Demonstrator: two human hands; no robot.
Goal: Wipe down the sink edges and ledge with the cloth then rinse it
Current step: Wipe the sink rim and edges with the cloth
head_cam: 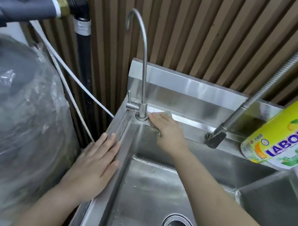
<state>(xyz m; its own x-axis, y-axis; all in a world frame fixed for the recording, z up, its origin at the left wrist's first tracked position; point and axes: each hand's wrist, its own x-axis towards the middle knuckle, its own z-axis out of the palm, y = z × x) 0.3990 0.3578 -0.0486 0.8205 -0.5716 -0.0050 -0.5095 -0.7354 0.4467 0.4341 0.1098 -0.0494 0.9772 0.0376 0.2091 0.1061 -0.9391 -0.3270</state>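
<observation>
Pressing the cloth (163,115) flat against the sink's (151,183) back ledge (188,122), the right hand (165,129) has its fingers spread over it, palm down, more pinning it than clutching. Just left of that grip stands the gooseneck tap (143,84), nearly touching the fingertips. The left hand (95,163) lies open and flat on the sink's left edge, holding nothing. Off to the right sits a yellow LABOUR bottle (288,133).
</observation>
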